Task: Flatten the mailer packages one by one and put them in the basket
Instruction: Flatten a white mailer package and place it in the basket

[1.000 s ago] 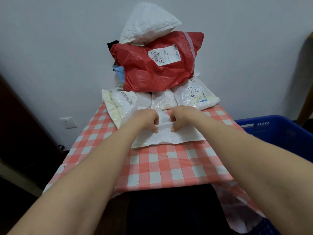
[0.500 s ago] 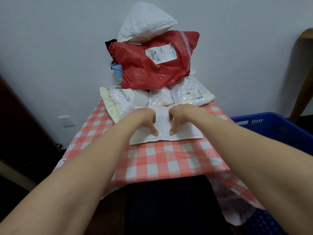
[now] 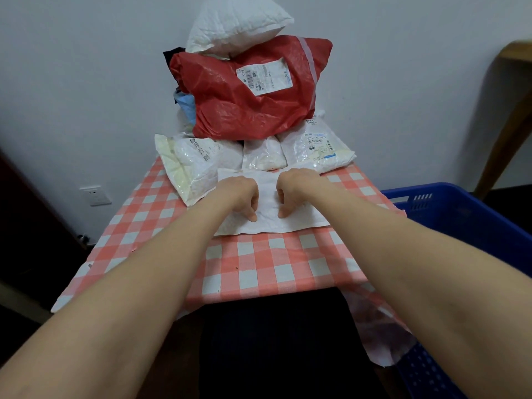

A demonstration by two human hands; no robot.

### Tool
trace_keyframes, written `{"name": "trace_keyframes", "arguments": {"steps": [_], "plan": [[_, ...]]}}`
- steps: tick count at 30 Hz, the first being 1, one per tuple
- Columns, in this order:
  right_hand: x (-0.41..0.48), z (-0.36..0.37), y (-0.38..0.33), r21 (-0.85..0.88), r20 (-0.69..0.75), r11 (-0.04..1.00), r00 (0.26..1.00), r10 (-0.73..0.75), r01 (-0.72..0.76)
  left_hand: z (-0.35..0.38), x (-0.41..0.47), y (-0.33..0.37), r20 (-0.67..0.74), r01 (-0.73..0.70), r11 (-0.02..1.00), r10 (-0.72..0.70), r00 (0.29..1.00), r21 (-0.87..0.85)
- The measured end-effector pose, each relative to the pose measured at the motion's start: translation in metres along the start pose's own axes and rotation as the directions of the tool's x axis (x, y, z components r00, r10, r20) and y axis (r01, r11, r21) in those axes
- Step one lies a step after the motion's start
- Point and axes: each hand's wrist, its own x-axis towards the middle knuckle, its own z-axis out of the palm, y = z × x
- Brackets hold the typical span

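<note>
A flat white mailer (image 3: 269, 226) lies on the checked tablecloth (image 3: 259, 266) in front of me. My left hand (image 3: 240, 194) and my right hand (image 3: 293, 191) sit side by side on its middle, fingers bent, fingertips pressing the mailer down. Neither hand grips it. Behind it a pile of mailers leans on the wall: a big red mailer (image 3: 250, 110), a puffy white one (image 3: 236, 27) on top, and three white ones (image 3: 187, 165) along the bottom. The blue basket (image 3: 460, 214) stands to the right of the table, lower than its top.
A wooden furniture leg (image 3: 512, 116) stands at the far right behind the basket. A wall socket (image 3: 95, 195) is low on the left wall. The tablecloth hangs over the table's near and right edges.
Both hands have slid a little toward me over the white mailer, from curled at its far part to fingertips pressing its middle. The mailer lies flatter.
</note>
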Motion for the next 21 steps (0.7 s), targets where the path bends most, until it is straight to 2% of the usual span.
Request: {"name": "trace_keyframes", "arguments": {"steps": [6,11,15,21], "plan": [[-0.008,-0.008,0.002,0.044,0.011,0.999,1.000,0.008,-0.008,-0.007,-0.006,-0.013,0.049,0.008,0.986,0.000,0.999,-0.169],[-0.019,-0.014,0.001,-0.022,0.096,1.000,0.995,0.023,-0.021,-0.016,-0.022,-0.015,0.188,0.084,0.996,-0.079,0.979,-0.022],[-0.025,-0.003,-0.004,-0.108,0.000,0.994,1.000,0.025,-0.025,-0.002,-0.022,-0.013,0.145,0.082,0.996,-0.088,0.985,0.042],[-0.022,0.002,-0.005,-0.138,-0.070,0.990,0.998,0.009,-0.019,0.003,-0.018,-0.014,0.106,0.064,0.997,-0.069,0.992,0.050]]}}
